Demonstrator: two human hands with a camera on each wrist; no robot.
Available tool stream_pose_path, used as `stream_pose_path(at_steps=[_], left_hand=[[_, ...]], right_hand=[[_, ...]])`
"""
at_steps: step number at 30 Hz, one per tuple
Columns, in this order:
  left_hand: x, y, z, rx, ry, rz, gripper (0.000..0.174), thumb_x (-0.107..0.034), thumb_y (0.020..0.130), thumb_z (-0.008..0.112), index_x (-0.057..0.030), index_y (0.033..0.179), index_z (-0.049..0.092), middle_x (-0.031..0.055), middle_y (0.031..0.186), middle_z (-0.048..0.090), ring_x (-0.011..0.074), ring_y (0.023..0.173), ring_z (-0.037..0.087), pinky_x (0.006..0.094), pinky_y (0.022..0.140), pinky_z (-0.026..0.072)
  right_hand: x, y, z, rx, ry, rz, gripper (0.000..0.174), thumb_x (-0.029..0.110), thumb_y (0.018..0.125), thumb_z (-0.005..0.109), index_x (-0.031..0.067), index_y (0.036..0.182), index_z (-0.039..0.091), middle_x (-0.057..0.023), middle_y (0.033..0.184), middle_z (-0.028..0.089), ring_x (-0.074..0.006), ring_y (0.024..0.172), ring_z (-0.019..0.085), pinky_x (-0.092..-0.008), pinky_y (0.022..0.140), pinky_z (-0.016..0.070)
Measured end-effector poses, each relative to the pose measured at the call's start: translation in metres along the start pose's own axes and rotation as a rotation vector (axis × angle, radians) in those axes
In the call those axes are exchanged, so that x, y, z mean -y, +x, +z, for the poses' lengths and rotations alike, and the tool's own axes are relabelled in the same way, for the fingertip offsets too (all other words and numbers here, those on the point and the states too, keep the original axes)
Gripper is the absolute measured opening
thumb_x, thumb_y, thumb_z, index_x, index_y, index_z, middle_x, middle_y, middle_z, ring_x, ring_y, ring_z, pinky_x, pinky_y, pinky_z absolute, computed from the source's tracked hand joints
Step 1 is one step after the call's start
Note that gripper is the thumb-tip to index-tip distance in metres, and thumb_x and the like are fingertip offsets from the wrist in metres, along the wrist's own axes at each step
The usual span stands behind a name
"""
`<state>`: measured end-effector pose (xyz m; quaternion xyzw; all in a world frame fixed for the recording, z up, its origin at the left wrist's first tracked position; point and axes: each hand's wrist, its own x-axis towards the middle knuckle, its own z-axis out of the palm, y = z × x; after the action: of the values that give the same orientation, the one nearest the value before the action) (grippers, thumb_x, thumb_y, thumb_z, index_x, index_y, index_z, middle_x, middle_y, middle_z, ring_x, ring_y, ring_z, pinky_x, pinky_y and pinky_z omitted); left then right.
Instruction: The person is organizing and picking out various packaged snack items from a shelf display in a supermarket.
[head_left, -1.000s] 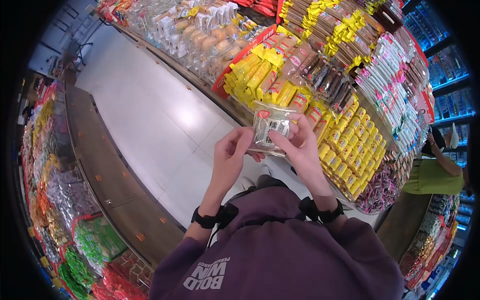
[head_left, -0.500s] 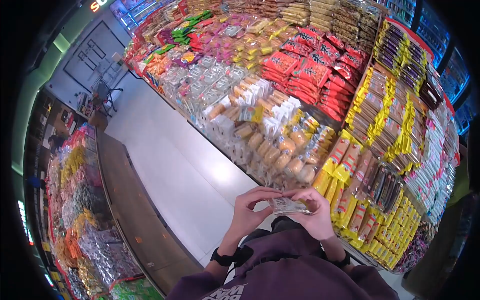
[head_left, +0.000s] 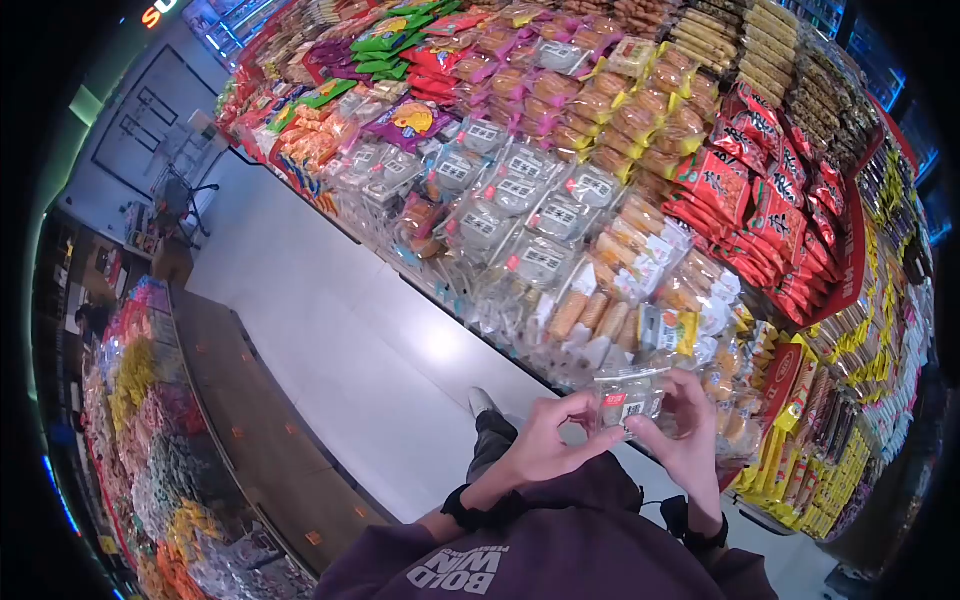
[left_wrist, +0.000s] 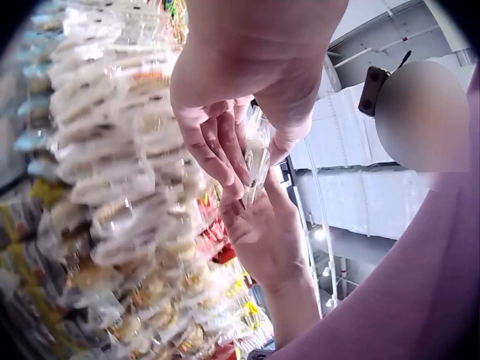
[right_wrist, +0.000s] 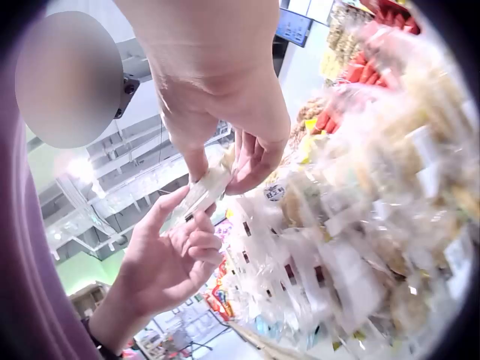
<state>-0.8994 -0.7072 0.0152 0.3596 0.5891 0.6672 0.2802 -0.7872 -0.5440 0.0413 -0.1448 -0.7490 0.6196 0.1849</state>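
A small clear snack packet [head_left: 628, 398] with a red corner mark and a white label with dark characters is held up in front of the body. My left hand [head_left: 552, 440] pinches its left side between thumb and fingers. On the other side my right hand [head_left: 690, 432] grips it, thumb across the front. The left wrist view catches the packet [left_wrist: 257, 157] nearly edge-on between both hands. In the right wrist view the packet [right_wrist: 204, 191] spans from the right fingers to the left fingertips.
A sloped display of packaged snacks runs along the right, with similar labelled clear packets [head_left: 540, 258], red bags [head_left: 750, 200] and wrapped rolls [head_left: 590, 310]. Left of the pale aisle floor [head_left: 340, 310] stands a brown-edged counter [head_left: 250, 400] with candy bins. A wheeled chair [head_left: 185, 200] is farther back.
The view has swung from the yellow-wrapped sausages towards the clear labelled packets. Both hands keep the packet; it was tilted nearly flat half a second ago and now its label faces up again.
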Motion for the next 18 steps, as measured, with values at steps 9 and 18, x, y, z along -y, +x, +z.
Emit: stream_pose_path(at_steps=[9, 18], left_hand=[[-0.033, 0.021, -0.19, -0.088, -0.306, -0.197, 0.016, -0.009, 0.091, 0.07, 0.0015, 0.086, 0.059, 0.0028, 0.077, 0.065, 0.0068, 0.068, 0.063, 0.0216, 0.059, 0.0499], [-0.026, 0.066, -0.314, -0.066, -0.17, -0.331, 0.02, -0.017, 0.096, 0.064, 0.0006, 0.089, 0.061, 0.0036, 0.075, 0.064, 0.0085, 0.06, 0.06, 0.0222, 0.053, 0.0446]], right_hand=[[0.096, 0.062, 0.151, -0.216, -0.754, -0.273, 0.046, 0.002, 0.074, 0.08, 0.0043, 0.116, 0.063, -0.0107, 0.113, 0.067, -0.0246, 0.091, 0.063, -0.0331, 0.074, 0.0494], [0.054, 0.167, 0.264, -0.085, -0.692, -0.328, 0.053, 0.022, 0.082, 0.076, 0.0086, 0.13, 0.057, -0.01, 0.139, 0.051, -0.0313, 0.11, 0.06, -0.0398, 0.087, 0.0523]])
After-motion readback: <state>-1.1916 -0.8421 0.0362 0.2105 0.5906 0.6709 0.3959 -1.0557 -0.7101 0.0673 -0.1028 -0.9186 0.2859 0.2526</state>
